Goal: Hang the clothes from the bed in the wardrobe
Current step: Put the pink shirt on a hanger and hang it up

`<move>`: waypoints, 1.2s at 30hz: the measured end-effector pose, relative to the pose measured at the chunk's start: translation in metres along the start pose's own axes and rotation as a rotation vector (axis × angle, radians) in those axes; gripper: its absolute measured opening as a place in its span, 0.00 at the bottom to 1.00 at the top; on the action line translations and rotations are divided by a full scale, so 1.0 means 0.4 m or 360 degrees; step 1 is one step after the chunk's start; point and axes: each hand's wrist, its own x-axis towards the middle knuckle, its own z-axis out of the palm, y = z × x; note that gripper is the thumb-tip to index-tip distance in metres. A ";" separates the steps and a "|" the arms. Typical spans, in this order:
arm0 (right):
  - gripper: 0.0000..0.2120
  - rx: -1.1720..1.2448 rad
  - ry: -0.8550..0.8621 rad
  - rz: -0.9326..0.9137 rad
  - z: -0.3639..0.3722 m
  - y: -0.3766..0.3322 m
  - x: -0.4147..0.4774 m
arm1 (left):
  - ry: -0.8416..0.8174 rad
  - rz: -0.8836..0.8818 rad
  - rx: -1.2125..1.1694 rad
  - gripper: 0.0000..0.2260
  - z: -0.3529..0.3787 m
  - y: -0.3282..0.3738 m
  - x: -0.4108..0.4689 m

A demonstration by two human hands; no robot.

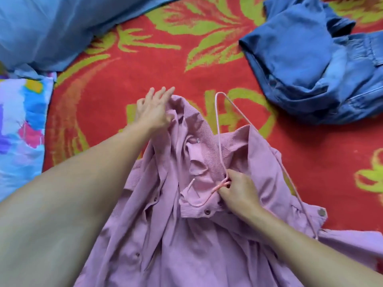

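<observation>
A mauve-pink button shirt (186, 235) lies crumpled on the bed in front of me. A thin pink wire hanger (217, 121) is partly pushed inside it; one corner sticks out past the collar and one side runs down over the right shoulder. My right hand (238, 191) grips the hanger's twisted neck at the shirt's collar opening. My left hand (153, 112) lies on the raised left shoulder of the shirt, its thumb tucked into the fabric and its fingers stretched forward.
The bed is covered by a red blanket (165, 59) with green leaf patterns. Crumpled blue denim clothes (310, 65) lie at the upper right. A light blue pillow (51, 27) sits at the upper left, and a multicoloured cloth (20, 125) lies along the left edge.
</observation>
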 end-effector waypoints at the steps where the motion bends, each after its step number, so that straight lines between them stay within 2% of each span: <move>1: 0.07 0.0099 0.0050 -0.0014 -0.027 0.015 -0.004 | -0.0097 -0.0005 -0.0009 0.35 0.001 0.012 0.007; 3: 0.09 0.0256 0.0213 0.0000 -0.110 0.031 -0.007 | -0.0226 -0.0064 -0.0055 0.30 0.002 0.033 -0.003; 5: 0.08 0.0381 0.0421 -0.0018 -0.213 0.022 0.001 | -0.0223 -0.0081 -0.0086 0.15 0.002 0.046 -0.039; 7: 0.09 0.0495 0.0626 -0.0096 -0.315 -0.007 0.020 | -0.0176 -0.0091 -0.0140 0.08 -0.009 0.045 -0.082; 10: 0.09 0.0422 0.0773 -0.0195 -0.437 -0.052 0.059 | -0.0032 -0.0058 -0.0308 0.07 -0.045 0.022 -0.125; 13: 0.09 0.0455 0.0692 -0.0282 -0.497 -0.074 0.083 | 0.0098 -0.0024 -0.0487 0.07 -0.081 0.012 -0.141; 16: 0.08 0.0443 0.0677 -0.0376 -0.523 -0.091 0.063 | 0.0053 0.0027 -0.0532 0.24 -0.091 0.041 -0.136; 18: 0.08 0.0511 0.0792 -0.0423 -0.543 -0.090 0.032 | 0.0011 0.0047 -0.0500 0.35 -0.091 0.084 -0.113; 19: 0.08 0.0556 0.0874 -0.0431 -0.557 -0.081 0.017 | -0.0027 0.0067 -0.0464 0.37 -0.088 0.108 -0.098; 20: 0.07 0.0574 0.0962 -0.0421 -0.576 -0.068 0.005 | -0.0062 0.0093 -0.0428 0.36 -0.082 0.133 -0.085; 21: 0.07 0.0567 0.1043 -0.0398 -0.597 -0.052 -0.006 | -0.0087 0.0113 -0.0395 0.31 -0.073 0.157 -0.077; 24: 0.07 0.0449 0.1185 -0.0270 -0.657 0.020 -0.012 | -0.0048 0.0129 -0.0472 0.04 -0.047 0.216 -0.094; 26: 0.09 0.0426 0.1176 -0.0128 -0.676 0.079 -0.003 | 0.0039 0.0186 -0.0564 0.06 -0.036 0.233 -0.133; 29: 0.14 0.0304 0.1001 0.0031 -0.670 0.136 0.012 | 0.0123 0.0372 -0.0655 0.07 -0.056 0.233 -0.169; 32: 0.13 0.0339 0.0948 -0.0035 -0.664 0.137 0.010 | -0.0114 0.0322 -0.0810 0.11 -0.098 0.238 -0.190; 35: 0.10 0.0568 0.0985 -0.0112 -0.666 0.117 0.007 | -0.0346 0.0117 -0.1090 0.07 -0.123 0.267 -0.240; 36: 0.10 0.0614 0.0982 -0.0118 -0.666 0.112 0.008 | -0.0425 0.0040 -0.1192 0.09 -0.124 0.276 -0.260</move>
